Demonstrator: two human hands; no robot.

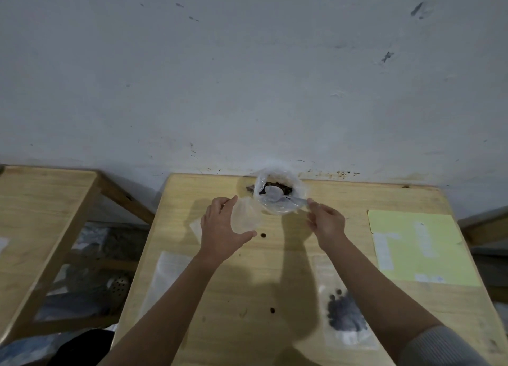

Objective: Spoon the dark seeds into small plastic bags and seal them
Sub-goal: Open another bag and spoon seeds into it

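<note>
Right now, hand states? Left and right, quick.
Left hand: closed on an empty small bag, held beside the seed bag.
Right hand: pinching the spoon handle, bowl resting in the seeds.

On the table [275, 269], a bag of seeds [277, 192] sits against the wall, between the left hand [222, 228] and right hand [327, 221]. The spoon [280, 195] lies in it, handle at the right fingertips [310, 202]. A filled bag [345, 316] lies nearer the person, below the right fingers; a stray seed [263, 235] rests just right of the left thumb.

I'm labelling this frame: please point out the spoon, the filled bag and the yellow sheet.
spoon [273, 192]: head view, on its bowl.
filled bag [346, 314]: head view, on the seeds inside.
yellow sheet [406, 244]: head view, on its bare middle.
</note>
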